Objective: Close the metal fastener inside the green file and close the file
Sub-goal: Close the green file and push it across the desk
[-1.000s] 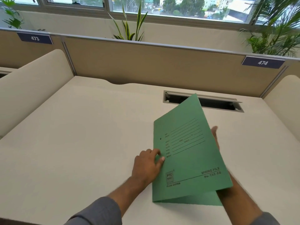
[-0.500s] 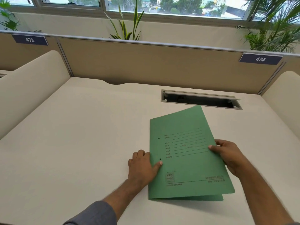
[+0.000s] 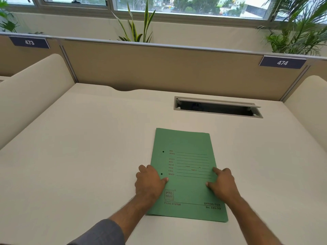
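The green file (image 3: 188, 145) lies flat and closed on the cream desk (image 3: 85, 156), front cover up with its printed lines and "SPRING FILE" label showing. The metal fastener is hidden inside. My left hand (image 3: 149, 183) rests palm down at the file's left spine edge, thumb on the cover. At the right edge my right hand (image 3: 223, 185) presses flat on the cover, fingers spread. Neither hand grips anything.
An open cable slot (image 3: 217, 108) with a grey flap sits in the desk behind the file. A tan partition (image 3: 159, 68) closes the back, and rounded cream dividers stand at the left (image 3: 31, 89) and right (image 3: 311, 103). Plants stand behind the partition.
The raised front cover has come down flat onto the file. My right hand moved from under the cover to on top of it. The left hand stayed at the spine.
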`<state>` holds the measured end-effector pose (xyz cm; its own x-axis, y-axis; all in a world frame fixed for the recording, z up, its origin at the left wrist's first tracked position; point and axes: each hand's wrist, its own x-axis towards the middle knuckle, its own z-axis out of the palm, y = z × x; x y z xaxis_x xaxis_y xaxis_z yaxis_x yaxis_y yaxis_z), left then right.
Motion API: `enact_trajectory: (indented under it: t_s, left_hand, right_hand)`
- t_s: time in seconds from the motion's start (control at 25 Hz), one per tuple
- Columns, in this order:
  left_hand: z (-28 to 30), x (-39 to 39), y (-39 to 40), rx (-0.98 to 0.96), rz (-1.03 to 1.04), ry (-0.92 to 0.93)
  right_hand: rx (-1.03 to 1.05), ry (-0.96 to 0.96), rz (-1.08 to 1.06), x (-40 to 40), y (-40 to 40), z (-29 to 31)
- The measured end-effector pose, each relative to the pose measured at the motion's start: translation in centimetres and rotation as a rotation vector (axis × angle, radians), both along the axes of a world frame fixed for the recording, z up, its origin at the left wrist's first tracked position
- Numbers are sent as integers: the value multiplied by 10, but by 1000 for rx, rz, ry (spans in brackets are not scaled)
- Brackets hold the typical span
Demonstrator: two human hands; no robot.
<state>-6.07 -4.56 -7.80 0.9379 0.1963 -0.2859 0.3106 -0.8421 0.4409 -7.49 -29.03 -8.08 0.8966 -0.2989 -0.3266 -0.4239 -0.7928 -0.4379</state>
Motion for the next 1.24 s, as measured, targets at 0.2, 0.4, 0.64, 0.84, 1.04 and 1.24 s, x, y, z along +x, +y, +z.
enact_trajectory:
  t_s: [0.2, 0.4, 0.64, 0.84, 1.04, 1.24]
  left_hand:
    - [-3, 11, 13, -419, 121, 40]
    - [1, 13, 18, -894, 304, -35]
    - [27, 34, 41, -1114, 323, -113]
    - [44, 58, 55, -1222, 242, -71]
    - [32, 57, 77, -1092, -17, 161]
    - [23, 77, 93, -936, 88, 23]
  right_hand:
    - [43, 23, -26, 4, -4, 2]
    - [164, -155, -165, -2, -1, -1]
    - [1085, -130, -233, -7, 4, 7]
    - [1162, -237, -212, 8, 9, 21]
    - [855, -396, -163, 34, 13, 34]
    - [792, -378, -100, 67, 32, 32]
